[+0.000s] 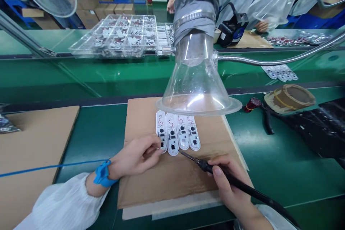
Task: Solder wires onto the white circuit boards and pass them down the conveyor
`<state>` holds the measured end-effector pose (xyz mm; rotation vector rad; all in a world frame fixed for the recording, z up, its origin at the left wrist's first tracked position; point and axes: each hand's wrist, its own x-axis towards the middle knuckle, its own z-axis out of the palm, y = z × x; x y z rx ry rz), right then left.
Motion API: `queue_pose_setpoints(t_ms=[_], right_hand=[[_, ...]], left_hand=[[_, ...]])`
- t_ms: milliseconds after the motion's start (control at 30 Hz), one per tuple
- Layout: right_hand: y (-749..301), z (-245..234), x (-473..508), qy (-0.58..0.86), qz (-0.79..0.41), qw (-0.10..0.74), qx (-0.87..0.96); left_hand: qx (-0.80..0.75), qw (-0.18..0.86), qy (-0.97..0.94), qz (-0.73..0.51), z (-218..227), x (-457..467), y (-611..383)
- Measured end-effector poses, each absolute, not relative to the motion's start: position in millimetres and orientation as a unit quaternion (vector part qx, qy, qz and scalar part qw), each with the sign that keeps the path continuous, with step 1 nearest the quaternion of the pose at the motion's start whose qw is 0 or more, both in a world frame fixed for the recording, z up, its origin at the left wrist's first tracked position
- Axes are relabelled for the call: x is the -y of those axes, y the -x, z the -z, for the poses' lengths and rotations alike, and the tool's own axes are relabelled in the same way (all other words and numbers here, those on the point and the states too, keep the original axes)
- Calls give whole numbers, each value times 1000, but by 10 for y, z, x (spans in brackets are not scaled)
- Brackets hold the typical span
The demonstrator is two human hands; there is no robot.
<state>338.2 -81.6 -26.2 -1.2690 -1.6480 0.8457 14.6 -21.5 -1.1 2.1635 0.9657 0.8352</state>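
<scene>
Several white, round-ended circuit boards (184, 137) lie side by side on a cardboard sheet (172, 183), with black components and thin red wires on them. My right hand (231, 179) is closed around the handle of a soldering iron (204, 165). Its tip points left, at the lower end of the second board from the left. My left hand (140, 154), wearing a blue wrist strap (102, 173), has its fingers curled together over the lower part of the leftmost board. What those fingertips pinch, if anything, is hidden.
A clear fume-extraction funnel (198, 86) hangs just above the boards' far ends. Beyond stand clear compartment trays (121, 37) of parts. At right are a tape-like roll (289, 97), a red wire bundle (252, 104) and a black bag (323, 125). Co-workers' hands (262, 26) show across the bench.
</scene>
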Motion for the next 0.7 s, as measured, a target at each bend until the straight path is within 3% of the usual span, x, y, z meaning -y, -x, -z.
queue_pose_setpoints(t_ms=[700], right_hand=[[-3378, 227, 785, 493, -329, 440, 675]], left_hand=[[-363, 321, -829, -280, 14, 211, -139]])
